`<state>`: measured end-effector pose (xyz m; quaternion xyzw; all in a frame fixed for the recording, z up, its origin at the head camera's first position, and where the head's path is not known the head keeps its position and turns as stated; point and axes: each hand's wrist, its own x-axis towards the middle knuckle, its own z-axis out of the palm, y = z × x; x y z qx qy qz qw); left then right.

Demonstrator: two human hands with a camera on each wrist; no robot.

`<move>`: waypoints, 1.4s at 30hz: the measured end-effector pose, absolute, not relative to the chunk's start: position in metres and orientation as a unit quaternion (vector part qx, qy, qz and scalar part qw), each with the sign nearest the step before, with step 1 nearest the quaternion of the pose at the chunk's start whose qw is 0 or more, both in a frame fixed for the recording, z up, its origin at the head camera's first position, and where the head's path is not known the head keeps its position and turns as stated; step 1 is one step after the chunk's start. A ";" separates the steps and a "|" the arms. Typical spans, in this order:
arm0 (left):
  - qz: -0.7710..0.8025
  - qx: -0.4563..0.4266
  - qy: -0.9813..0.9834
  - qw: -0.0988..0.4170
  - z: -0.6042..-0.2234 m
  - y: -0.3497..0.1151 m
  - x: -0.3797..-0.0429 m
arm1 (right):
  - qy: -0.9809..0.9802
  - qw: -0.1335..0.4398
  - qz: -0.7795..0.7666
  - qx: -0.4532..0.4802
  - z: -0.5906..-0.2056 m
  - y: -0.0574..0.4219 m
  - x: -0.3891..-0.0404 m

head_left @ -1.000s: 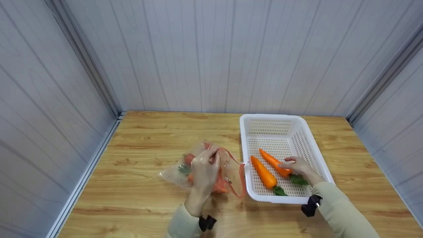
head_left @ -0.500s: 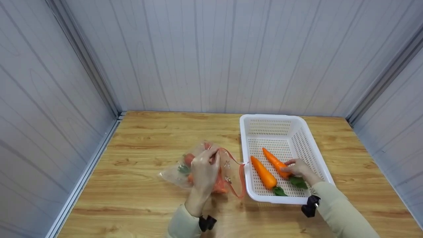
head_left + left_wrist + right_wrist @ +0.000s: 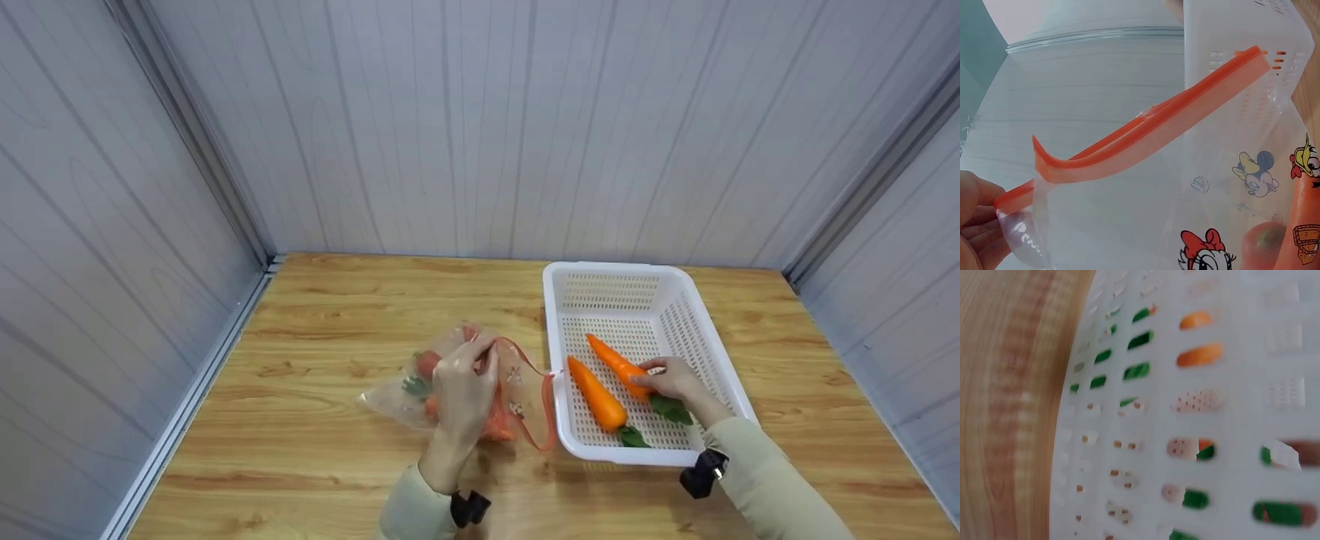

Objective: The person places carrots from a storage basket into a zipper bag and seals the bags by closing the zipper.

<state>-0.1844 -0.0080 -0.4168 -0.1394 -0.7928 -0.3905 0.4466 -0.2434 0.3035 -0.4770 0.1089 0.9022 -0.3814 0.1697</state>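
Observation:
A clear zip bag (image 3: pixel 532 382) with an orange seal strip lies left of the white basket (image 3: pixel 551 315). My left hand (image 3: pixel 463 382) pinches the bag's orange edge. In the left wrist view, its fingers (image 3: pixel 977 197) hold one end of the strip, and the bag (image 3: pixel 1129 219) gapes along its mouth, with cartoon prints. Red and orange vegetables show through the plastic. Inside the basket are two orange carrots with green leaves. My right hand (image 3: pixel 675 379) grips the thick end of the right carrot (image 3: pixel 611 358). The left carrot (image 3: pixel 598 397) lies beside it.
The basket's slotted wall (image 3: pixel 1230 422) fills most of the right wrist view, hiding the right hand's grip. Its left rim meets the bag's mouth. A wood-grain table (image 3: pixel 300 450) lies beneath, with pale panel walls (image 3: pixel 487 135) at the back and sides.
The right hand's carrot has shifted slightly, first to the right, then back left, and the fingers have closed more around its thick end. The left hand and bag have stayed in place.

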 end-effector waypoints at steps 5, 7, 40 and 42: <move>-0.392 -0.139 -0.794 0.443 -0.418 -0.008 -0.185 | 0.897 0.164 -0.401 0.090 -0.473 0.295 -0.240; -0.393 -0.138 -0.796 0.439 -0.417 -0.009 -0.185 | 0.895 0.162 -0.409 0.078 -0.470 0.293 -0.238; -0.400 -0.127 -0.805 0.420 -0.415 -0.009 -0.183 | 0.863 0.078 -0.472 -0.161 -0.402 0.262 -0.165; -0.399 -0.128 -0.805 0.421 -0.415 -0.009 -0.183 | 0.861 0.076 -0.474 -0.171 -0.401 0.258 -0.162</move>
